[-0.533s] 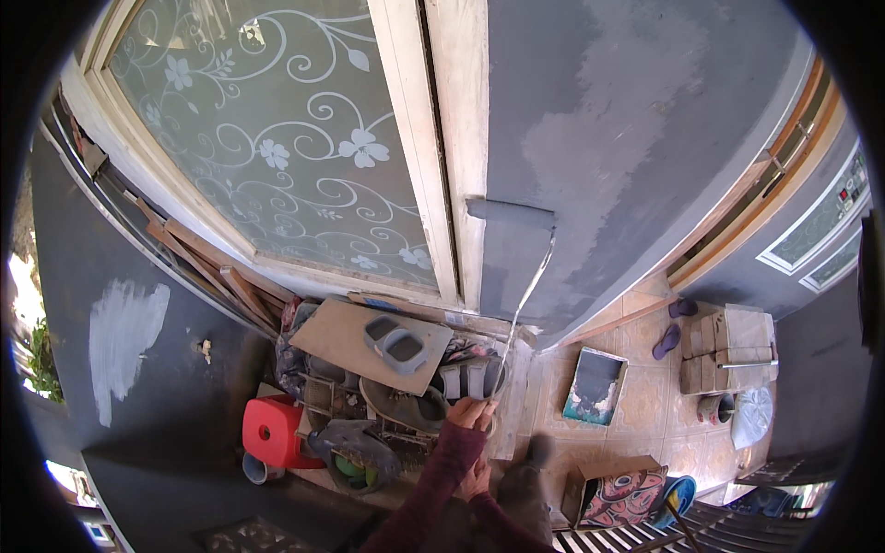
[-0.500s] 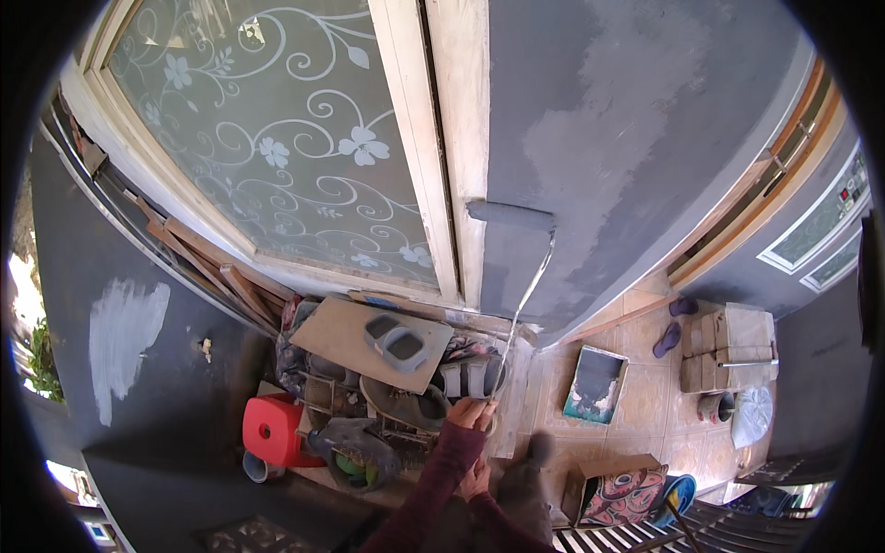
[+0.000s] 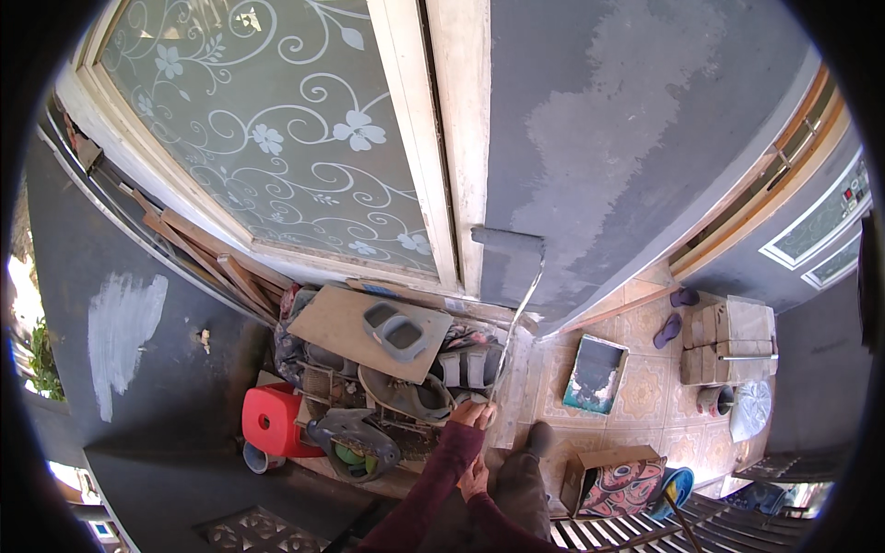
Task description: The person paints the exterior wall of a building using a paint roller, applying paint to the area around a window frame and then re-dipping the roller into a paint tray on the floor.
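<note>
By the curled right hand (image 3: 474,478) and, just ahead, the closed left hand (image 3: 472,413), the pole (image 3: 513,324) is gripped, apparently for steadiness. To their right, the paint tray (image 3: 581,403) is set seemingly within reach; farther ahead, the roller (image 3: 508,241) is held against the wall (image 3: 636,138).

The roller (image 3: 508,240) is dark grey, the sleeves (image 3: 450,463) maroon, the stool (image 3: 284,417) red, the windowpane (image 3: 286,101) white-flowered grey-green.

Right of the left hand's fingers (image 3: 482,416) I have open room over the floor tiles (image 3: 641,396), up to the paint tray (image 3: 587,405). Just ahead, the roller pole (image 3: 524,309) and grey sandals (image 3: 477,371) block me; leftward, heaped clutter (image 3: 392,392) does. Beside the right hand's fingers (image 3: 480,472), a trousered leg (image 3: 522,487) narrows my passage.
</note>
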Available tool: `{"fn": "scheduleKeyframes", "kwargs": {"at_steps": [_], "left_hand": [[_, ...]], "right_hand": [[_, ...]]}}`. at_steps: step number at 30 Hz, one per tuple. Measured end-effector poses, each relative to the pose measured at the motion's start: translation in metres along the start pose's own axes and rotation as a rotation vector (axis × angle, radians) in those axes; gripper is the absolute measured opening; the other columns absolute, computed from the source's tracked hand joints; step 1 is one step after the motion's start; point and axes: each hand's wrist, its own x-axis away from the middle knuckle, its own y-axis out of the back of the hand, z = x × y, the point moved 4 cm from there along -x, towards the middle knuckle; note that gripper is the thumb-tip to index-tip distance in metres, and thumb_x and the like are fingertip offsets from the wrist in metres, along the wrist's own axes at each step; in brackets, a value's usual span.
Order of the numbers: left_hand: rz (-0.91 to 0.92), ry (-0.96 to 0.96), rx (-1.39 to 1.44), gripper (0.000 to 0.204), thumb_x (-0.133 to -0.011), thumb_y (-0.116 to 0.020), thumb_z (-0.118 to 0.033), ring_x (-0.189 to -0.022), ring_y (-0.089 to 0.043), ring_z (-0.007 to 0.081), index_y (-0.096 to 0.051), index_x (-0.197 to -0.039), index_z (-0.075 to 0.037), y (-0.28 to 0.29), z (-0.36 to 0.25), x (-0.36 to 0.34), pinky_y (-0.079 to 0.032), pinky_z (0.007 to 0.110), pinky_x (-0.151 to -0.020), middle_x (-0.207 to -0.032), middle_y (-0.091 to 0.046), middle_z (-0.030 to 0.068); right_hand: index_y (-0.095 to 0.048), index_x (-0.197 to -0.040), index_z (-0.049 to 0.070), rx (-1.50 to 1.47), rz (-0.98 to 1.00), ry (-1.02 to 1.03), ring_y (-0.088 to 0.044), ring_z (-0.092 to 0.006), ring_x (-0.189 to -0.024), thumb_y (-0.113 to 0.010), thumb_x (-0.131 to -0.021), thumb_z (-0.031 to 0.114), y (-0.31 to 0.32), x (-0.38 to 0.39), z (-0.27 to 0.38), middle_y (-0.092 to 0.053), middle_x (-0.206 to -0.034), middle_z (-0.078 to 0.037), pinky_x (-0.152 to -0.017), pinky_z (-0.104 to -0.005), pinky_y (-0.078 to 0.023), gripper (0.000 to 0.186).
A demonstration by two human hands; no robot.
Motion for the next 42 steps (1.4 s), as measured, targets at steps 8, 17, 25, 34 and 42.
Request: {"fn": "scheduleKeyframes", "kwargs": {"at_steps": [8, 17, 25, 34, 42], "left_hand": [[0.083, 0.086, -0.024, 0.019, -0.092, -0.056, -0.023, -0.085, -0.061, 0.0372, -0.066, -0.097, -0.008, -0.023, 0.031, 0.018, -0.048, 0.047, -0.072, -0.089, -0.064, 0.0166], [0.137, 0.121, 0.027, 0.022, -0.096, -0.052, -0.023, -0.093, -0.061, 0.0338, -0.068, -0.101, -0.007, -0.018, -0.014, 0.047, -0.048, 0.042, -0.081, -0.096, -0.064, 0.0150], [0.114, -0.026, 0.099, 0.016, -0.094, -0.056, -0.016, -0.089, -0.061, 0.0338, -0.068, -0.100, -0.006, -0.013, -0.082, 0.000, -0.047, 0.041, -0.077, -0.093, -0.065, 0.0137], [0.049, -0.155, 0.110, 0.016, -0.093, -0.056, -0.013, -0.083, -0.062, 0.0344, -0.067, -0.100, -0.004, -0.010, -0.099, -0.047, -0.048, 0.042, -0.072, -0.087, -0.065, 0.0151], [0.028, -0.231, 0.093, 0.015, -0.091, -0.058, -0.011, -0.076, -0.062, 0.0309, -0.068, -0.100, -0.004, 0.023, -0.140, -0.075, -0.048, 0.039, -0.066, -0.086, -0.065, 0.0149]], "right_hand": [[-0.051, -0.102, 0.007, -0.163, 0.027, -0.091, -0.049, -0.0089, -0.059, -0.047, -0.100, 0.028, 0.012, 0.017, -0.009, -0.051, -0.070, 0.000, -0.055, -0.0260, -0.042, 0.022], [-0.051, -0.094, 0.008, -0.038, 0.158, -0.218, -0.052, -0.0106, -0.061, -0.048, -0.099, 0.036, 0.056, 0.044, -0.012, -0.052, -0.071, 0.000, -0.059, -0.0278, -0.044, 0.028], [-0.051, -0.088, 0.006, 0.090, 0.074, 0.230, -0.048, -0.0078, -0.055, -0.053, -0.094, 0.054, 0.070, -0.003, 0.053, -0.053, -0.065, 0.000, -0.050, -0.0258, -0.038, 0.049], [-0.052, -0.088, 0.006, 0.067, 0.095, 0.176, -0.053, -0.0101, -0.059, -0.053, -0.095, 0.047, 0.067, -0.039, 0.085, -0.053, -0.067, 0.000, -0.056, -0.0272, -0.043, 0.042], [-0.052, -0.089, 0.004, 0.028, 0.097, 0.277, -0.055, -0.0118, -0.062, -0.055, -0.093, 0.054, 0.048, -0.054, 0.126, -0.053, -0.066, -0.003, -0.059, -0.0295, -0.046, 0.050]]}}
